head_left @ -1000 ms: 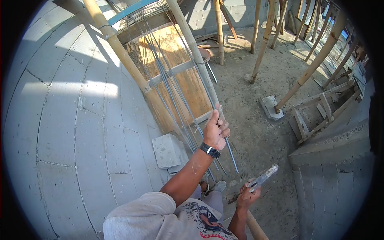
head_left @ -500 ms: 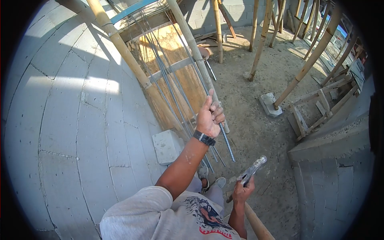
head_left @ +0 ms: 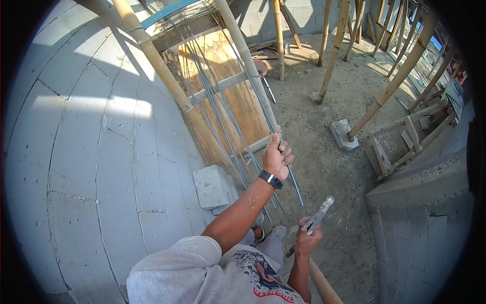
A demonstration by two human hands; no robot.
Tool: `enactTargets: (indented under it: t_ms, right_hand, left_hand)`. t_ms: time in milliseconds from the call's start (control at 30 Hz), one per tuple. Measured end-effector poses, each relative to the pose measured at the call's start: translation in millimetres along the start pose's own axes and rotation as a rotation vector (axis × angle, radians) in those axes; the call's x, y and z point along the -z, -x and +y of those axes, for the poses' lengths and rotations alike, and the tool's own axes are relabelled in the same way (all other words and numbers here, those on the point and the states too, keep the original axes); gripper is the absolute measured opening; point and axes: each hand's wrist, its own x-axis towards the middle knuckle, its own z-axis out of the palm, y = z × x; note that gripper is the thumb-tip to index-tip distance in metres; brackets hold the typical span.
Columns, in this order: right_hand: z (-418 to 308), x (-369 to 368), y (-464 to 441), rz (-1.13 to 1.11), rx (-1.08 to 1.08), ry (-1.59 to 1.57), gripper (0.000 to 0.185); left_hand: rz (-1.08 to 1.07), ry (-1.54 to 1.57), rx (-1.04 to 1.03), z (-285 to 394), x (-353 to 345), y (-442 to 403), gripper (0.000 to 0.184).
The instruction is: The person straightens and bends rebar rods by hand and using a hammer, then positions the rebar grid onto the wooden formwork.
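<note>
Looking down along the head view, I see the person's left hand [head_left: 278,158] stretched forward, its fingers curled closed around a ribbed steel rebar [head_left: 295,184], with the thumb lying along the metal. That rebar slants from the upper part of the scene down through the fist, and its lower end sticks out past the little-finger side, clear of other bars, over the rough concrete floor [head_left: 324,167]. A dark wristwatch [head_left: 271,179] sits on the same arm. Lower down and nearer the body, the right hand [head_left: 308,237] is closed around a grey hand tool [head_left: 319,215] smeared with something pale; its pale end points up and away, and I can't tell exactly what kind of tool it is. Just left of the held rebar, a loose bundle of thinner steel rods [head_left: 215,101] runs over a plywood panel [head_left: 240,114], between a yellowish bamboo pole [head_left: 159,66] and a greyer pole [head_left: 248,63]. A pale block [head_left: 210,185] rests beside the grey block wall [head_left: 101,157]. Over to the right, a slanting bamboo prop [head_left: 390,88] meets a small concrete block [head_left: 344,133], near a wooden frame [head_left: 412,134].
</note>
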Motion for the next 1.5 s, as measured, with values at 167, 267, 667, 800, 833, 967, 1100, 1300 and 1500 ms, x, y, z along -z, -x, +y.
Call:
enactTargets:
  t_ms: [167,267,667,800,833,967,1100,1300,1500]
  right_hand:
    - [-5,-18,-11,-0.022,0.008,-0.102,0.023]
    - [-5,-19,-20,-0.053,0.077,-0.029,0.016]
    - [5,-22,-28,0.0,-0.05,0.059,0.019]
    - [5,-20,-32,0.003,-0.069,0.027,0.023]
    - [4,-20,-33,0.001,-0.067,0.016,0.023]
    - [2,-15,-37,-0.004,-0.043,0.019,0.024]
    - [5,-14,-36,-0.007,-0.032,-0.028,0.027]
    - [8,-10,-35,-0.027,-0.021,-0.034,0.03]
    - [9,3,-28,-0.012,0.042,0.003,0.027]
  left_hand:
    - [-0.005,-0.011,0.003,-5,1,-2,0.053]
    - [0.022,-0.039,-0.004,-12,14,-8,0.052]
    - [0.1,-0.083,-0.012,-15,22,-5,0.046]
    - [0.08,-0.071,-0.013,-17,19,-8,0.046]
    - [0.073,-0.072,-0.014,-18,19,-9,0.046]
    - [0.078,-0.069,-0.003,-17,19,-9,0.046]
    - [0.077,-0.07,0.0,-15,17,-8,0.046]
    - [0.056,-0.066,0.011,-13,17,-9,0.052]
    - [0.024,-0.017,0.017,-4,-1,-3,0.046]
